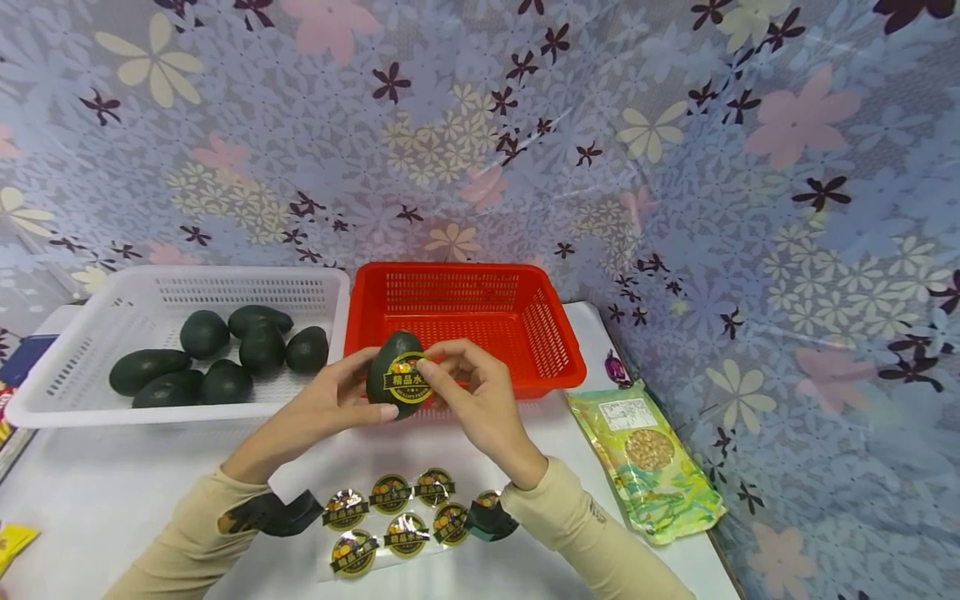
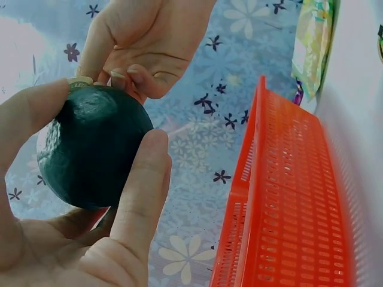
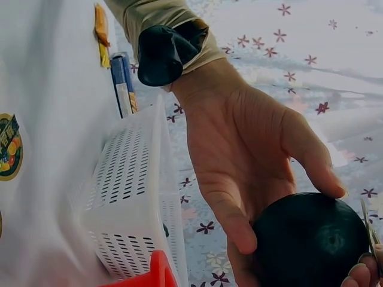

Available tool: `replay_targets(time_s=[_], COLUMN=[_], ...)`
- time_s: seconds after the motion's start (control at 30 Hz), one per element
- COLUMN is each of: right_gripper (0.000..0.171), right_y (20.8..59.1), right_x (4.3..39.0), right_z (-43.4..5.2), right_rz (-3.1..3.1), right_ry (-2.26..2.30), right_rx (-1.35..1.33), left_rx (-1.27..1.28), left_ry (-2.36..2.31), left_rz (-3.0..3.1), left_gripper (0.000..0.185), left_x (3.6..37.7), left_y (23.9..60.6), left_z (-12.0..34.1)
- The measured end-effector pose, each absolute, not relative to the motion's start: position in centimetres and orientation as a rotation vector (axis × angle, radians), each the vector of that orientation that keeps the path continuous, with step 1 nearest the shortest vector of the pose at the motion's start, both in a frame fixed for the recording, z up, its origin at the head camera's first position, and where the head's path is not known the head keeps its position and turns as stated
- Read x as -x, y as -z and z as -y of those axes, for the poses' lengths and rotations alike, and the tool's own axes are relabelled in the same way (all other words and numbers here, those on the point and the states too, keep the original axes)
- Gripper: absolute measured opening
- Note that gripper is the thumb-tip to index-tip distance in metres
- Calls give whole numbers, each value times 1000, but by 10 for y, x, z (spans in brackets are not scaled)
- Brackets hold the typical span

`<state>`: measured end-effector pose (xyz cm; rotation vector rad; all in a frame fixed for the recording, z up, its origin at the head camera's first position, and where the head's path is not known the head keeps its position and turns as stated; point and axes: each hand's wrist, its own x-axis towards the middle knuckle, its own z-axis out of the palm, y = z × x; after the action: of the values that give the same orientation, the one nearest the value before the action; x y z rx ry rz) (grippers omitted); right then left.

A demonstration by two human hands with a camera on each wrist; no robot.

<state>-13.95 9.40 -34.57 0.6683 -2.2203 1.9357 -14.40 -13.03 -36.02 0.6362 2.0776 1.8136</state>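
Note:
Above the front edge of the red basket, my left hand (image 1: 326, 402) grips a dark green avocado (image 1: 381, 362), thumb on one side and fingers round the other. A round black-and-gold fruit sticker (image 1: 407, 382) lies against the avocado's near face. My right hand (image 1: 482, 408) pinches the sticker's right edge, its thumb on the printed front. In the left wrist view the avocado (image 2: 96, 149) hides most of the sticker, and only a rim (image 2: 81, 82) shows. The right wrist view has the avocado (image 3: 308, 242) at the bottom, cradled in the left hand.
A white basket (image 1: 225, 414) on the left holds several avocados (image 1: 204, 334). Beside it is the red basket (image 1: 465, 333). On the white table (image 1: 300, 554) lies a clear sheet of round stickers (image 1: 407, 534). A green-yellow food bag (image 1: 648, 467) and a purple wrapped candy (image 1: 617, 367) lie right.

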Motion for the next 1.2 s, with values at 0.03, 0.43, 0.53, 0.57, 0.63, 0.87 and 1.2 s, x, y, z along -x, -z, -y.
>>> replay_targets(time_s=[0.03,0.43,0.53,0.57,0.63,0.87,1.2], right_gripper=[16,15,17,18,19,18,19], right_y=[346,345,345,345,344,346,348], right_x=[140,137,136,135,134,133,134], right_z=[-94,-91,-90,-90,-90,-90,-90], right_rz=[2220,2226,2234,2235,2237,2221,2163], right_ry=[-1933,-1788,-1759,-1749,-1732,-1698,-1721], right_rx=[-668,-669,-679,-684,-691,-712,-760], left_rx=[-635,-699,-668,-660,-646,-637,-626], left_ry=[-1804,-1783,-1767,-1757,-1740,-1751,-1777], left_rz=[-2090,-2161,-2200,-2216,-2248,-2259,-2220], left_gripper=[69,59,59,59,61,63,55], left_x=[144,141,140,139,139,139,137], left_y=[360,355,353,353,351,350,347], left_z=[130,127,125,124,123,118,116])
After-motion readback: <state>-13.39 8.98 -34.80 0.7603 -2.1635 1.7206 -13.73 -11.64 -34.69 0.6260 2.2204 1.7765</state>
